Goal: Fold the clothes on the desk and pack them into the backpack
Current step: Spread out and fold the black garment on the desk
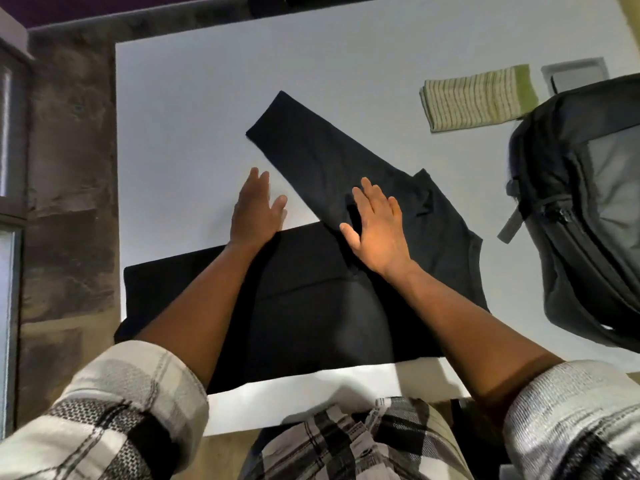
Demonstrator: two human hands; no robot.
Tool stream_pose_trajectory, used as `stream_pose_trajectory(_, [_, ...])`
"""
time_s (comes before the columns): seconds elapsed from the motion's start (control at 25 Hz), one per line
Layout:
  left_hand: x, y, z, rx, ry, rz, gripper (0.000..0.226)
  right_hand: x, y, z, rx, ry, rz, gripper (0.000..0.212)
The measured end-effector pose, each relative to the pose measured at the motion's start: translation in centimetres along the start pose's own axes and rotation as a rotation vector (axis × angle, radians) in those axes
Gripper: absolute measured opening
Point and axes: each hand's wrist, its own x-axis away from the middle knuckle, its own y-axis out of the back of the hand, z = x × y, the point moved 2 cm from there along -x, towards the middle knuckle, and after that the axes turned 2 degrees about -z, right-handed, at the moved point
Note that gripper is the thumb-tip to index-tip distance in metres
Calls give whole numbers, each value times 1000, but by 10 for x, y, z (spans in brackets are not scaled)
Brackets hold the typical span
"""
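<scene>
A person leans over a white flat worktop (180,109). A black long-sleeved cloth top (311,299) lies spread out on it, right under both arms. One long black sleeve (304,157) sticks out past the fingers, slanting away between the two hands and up to the far side.

The left hand (256,209) is flat with its fingers straight. It holds nothing. Its fingers sit on the bare worktop just past the edge of the black top, and its wrist is over the cloth.

The right hand (375,226) is flat too, with its fingers spread wide. It presses down on the black top where the sleeve joins the body. It grips nothing.

A dark grey backpack (585,209) lies to the right of the right hand, well apart from it, and its big flap is unzipped. Past the right hand, on the far side, lies a folded green and cream striped cloth (478,98), just beside the top of the backpack. A small grey flat thing (575,72) sits behind the backpack; it is too hidden to tell what it is.

The person wears a black and white checked shirt with rolled-up sleeves (114,410).
</scene>
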Motion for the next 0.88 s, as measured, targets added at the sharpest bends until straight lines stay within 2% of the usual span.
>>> stream_pose_trajectory(0.12, [-41,3,-13,-33,6,-18,66,-29,-1,-3,13,-8,23,70])
stream_pose_trajectory(0.28, [-94,7,-21,-70,-19,-20,68,-41,-19,-21,74,-93,141,75])
stream_pose_trajectory(0.48, [-165,21,-6,-140,25,-46,69,-32,-42,-35,191,-60,56,74])
stream_pose_trajectory(0.68, [-186,21,-9,-290,66,-66,70,-35,-46,-36,212,-50,33,73])
stream_pose_trajectory(0.88, [-183,15,-23,-183,64,-45,50,-36,-45,-37,233,-44,27,74])
